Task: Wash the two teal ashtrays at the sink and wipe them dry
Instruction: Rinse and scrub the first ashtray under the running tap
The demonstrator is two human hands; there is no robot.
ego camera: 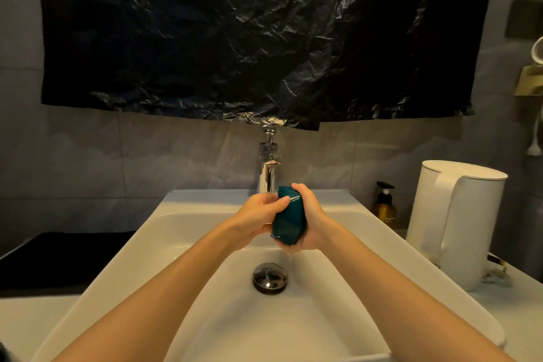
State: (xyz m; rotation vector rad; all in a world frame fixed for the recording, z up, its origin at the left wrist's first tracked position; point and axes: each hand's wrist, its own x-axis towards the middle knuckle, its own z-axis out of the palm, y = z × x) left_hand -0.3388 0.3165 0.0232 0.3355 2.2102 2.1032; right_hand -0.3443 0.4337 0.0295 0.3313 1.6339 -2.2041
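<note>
Head view. One teal ashtray (288,216) is visible, held above the basin of one white sink (182,232), just in front of the single chrome tap (269,169) and above the one round drain plug (270,277). Two bare hands hold it, one on each side. The left hand (258,214) presses against the ashtray's left face, its grip closed, with the thumb laid across the upper front of the piece. The right hand (310,219) cups the right side and underside, fingers curled over the top edge, its grip likewise closed on the ashtray. The ashtray stands on edge between the palms, tilted, its broad face toward the camera; water drips from beneath the right hand into the basin. On the bench to the right stand one amber pump bottle (384,205) and one white kettle (454,222), near each other and well apart from the hands. One black mat (58,258) lies left of the sink. One black plastic sheet (258,35) hangs on the wall above the tap.
</note>
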